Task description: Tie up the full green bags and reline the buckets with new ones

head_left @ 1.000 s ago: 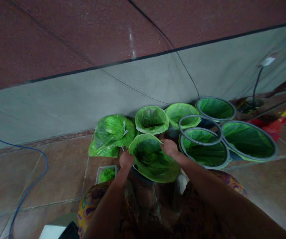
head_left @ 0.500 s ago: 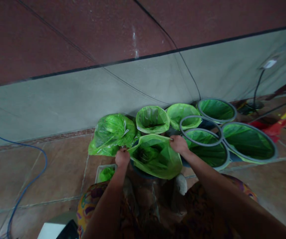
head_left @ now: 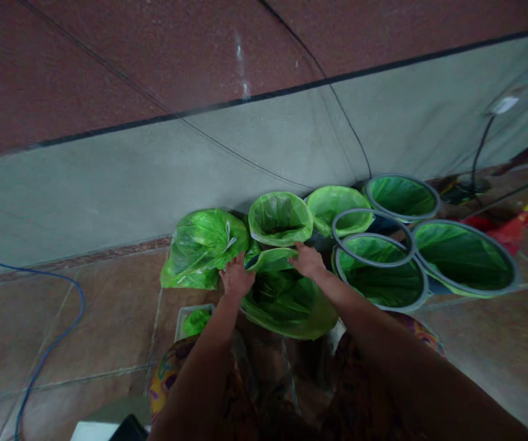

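On the floor before me, the green bag lines a bin; my right hand pinches its rim, my left hand is at the opposite edge, its hold unclear. A tied bag crowds my left; rightward, a grey ring overlaps another lined bin. The white wall socket is too blurred to read.
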`<state>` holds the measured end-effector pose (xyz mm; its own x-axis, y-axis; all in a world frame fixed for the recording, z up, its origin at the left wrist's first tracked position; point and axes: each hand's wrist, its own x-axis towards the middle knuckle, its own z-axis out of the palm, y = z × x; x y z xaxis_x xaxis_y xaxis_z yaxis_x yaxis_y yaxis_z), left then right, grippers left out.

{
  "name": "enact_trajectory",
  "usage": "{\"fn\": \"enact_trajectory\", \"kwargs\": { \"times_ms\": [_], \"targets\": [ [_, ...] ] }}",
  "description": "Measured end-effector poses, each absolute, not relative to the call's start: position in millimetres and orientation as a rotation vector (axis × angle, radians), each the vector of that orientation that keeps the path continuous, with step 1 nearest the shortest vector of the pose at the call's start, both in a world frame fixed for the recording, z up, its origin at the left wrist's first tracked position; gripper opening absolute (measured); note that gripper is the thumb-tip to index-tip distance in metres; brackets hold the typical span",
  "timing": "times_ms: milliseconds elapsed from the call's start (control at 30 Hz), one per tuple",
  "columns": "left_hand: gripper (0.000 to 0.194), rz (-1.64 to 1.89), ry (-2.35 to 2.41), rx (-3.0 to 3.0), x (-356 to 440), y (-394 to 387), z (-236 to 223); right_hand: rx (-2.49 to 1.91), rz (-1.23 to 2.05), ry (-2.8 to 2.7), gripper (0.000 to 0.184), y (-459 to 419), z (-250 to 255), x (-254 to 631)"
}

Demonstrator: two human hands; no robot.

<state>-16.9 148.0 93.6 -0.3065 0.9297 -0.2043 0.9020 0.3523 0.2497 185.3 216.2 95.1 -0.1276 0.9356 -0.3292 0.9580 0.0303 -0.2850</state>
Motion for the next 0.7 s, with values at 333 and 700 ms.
{"fn": "enact_trajectory", "kwargs": {
  "times_ms": [333,700],
  "targets": [
    [0.037,0.128,2.371,1.625,-14,163,97,2.261,-0.708,2.401,0.032,227,99,178],
    [0.056,0.180,2.404,1.586,2,145,103,2.206,-0.758,2.251,0.032,227,101,191]
  ]
}}
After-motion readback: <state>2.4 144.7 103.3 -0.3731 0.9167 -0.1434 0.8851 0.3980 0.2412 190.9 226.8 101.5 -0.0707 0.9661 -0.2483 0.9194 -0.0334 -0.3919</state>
